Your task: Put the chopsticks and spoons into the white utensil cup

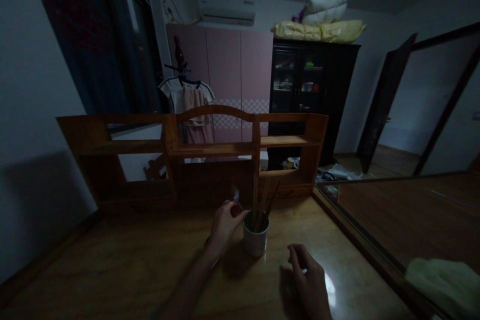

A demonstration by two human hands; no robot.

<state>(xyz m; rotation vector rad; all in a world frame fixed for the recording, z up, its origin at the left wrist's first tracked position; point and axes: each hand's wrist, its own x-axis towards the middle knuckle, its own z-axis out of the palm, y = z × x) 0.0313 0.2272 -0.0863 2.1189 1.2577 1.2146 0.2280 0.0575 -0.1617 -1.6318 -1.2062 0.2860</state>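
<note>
My left hand (225, 225) is closed in a pinch on the thin handle of a shiny metal fork (236, 194), whose head points up. The hand is right at the left rim of a light-coloured cup (255, 241). Several chopsticks (261, 205) stand upright in the cup, with a darker thin stick leaning to the right. My right hand (308, 275) hovers low over the table, right of the cup, with its fingers curled in. A small white spot shows by those fingers; what it is I cannot make out.
The wooden table (157, 260) carries a low wooden shelf (213, 149) along its back edge. A wall stands close on the left. Beyond are a pink wardrobe (225, 65), a black cabinet (337, 85) and an open door (388, 105). Pale green cloth (442, 280) lies at lower right.
</note>
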